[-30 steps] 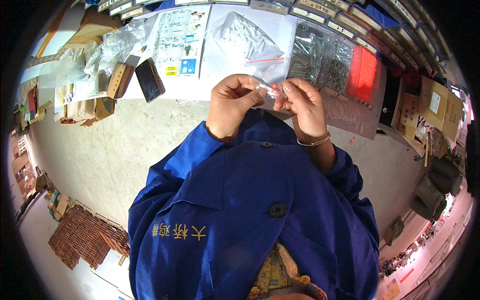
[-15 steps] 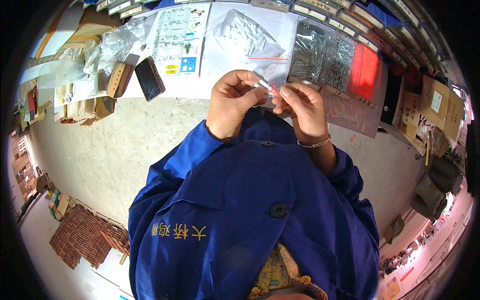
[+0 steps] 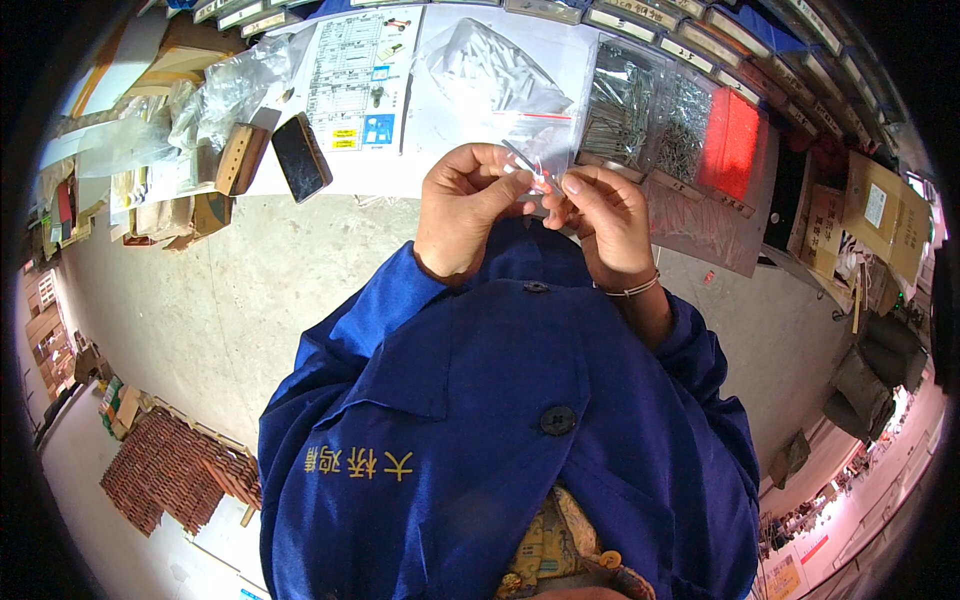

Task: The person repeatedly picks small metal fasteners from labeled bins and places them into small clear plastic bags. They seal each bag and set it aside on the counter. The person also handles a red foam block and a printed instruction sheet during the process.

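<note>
Over the table's near edge my left hand (image 3: 460, 210) pinches a small clear plastic bag (image 3: 528, 158) between thumb and fingers. A thin grey rod and something white and reddish show in or against the bag; glare blurs the details. My right hand (image 3: 612, 215) has thumb and forefinger closed at the bag's right side. The fingers of both hands nearly meet. Just beyond them lies a larger clear zip bag (image 3: 492, 72) of white tube-like pieces, with a red line along its seal.
To the right are a tray of metal pins (image 3: 618, 105), a tray of small screws (image 3: 682, 125) and a bin of red pieces (image 3: 728, 145). A printed sheet (image 3: 355, 75), a black phone (image 3: 300, 158) and a wooden block (image 3: 241, 158) lie left. Labelled drawers (image 3: 690, 50) line the back.
The small bag and the rod have shifted slightly between my fingers. Less of the red and white contents shows now. Both hands stay in nearly the same place.
</note>
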`<state>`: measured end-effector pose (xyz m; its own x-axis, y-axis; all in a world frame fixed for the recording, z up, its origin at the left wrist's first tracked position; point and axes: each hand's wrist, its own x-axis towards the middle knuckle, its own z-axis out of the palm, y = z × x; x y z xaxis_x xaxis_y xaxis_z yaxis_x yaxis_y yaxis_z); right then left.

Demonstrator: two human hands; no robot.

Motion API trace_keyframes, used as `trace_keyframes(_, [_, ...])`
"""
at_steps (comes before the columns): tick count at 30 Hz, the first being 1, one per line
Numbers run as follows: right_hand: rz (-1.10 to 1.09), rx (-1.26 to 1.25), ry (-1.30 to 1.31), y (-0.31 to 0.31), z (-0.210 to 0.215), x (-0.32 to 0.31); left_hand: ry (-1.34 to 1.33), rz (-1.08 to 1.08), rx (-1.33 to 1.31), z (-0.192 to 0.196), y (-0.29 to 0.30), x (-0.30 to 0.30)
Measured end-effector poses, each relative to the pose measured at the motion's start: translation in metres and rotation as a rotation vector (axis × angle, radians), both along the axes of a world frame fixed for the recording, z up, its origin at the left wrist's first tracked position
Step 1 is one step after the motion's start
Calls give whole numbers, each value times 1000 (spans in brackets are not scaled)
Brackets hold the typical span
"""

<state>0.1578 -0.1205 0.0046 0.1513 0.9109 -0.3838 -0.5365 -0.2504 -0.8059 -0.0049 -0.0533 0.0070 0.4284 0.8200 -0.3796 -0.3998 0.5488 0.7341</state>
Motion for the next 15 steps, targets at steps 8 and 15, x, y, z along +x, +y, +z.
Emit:
trace_keyframes(8, [21, 112, -82, 0, -3, -2, -69, 4, 27, 0, 2, 1])
trace_keyframes(15, [-17, 139, -51, 0, -7, -4, -77, 2, -40, 7, 1, 2])
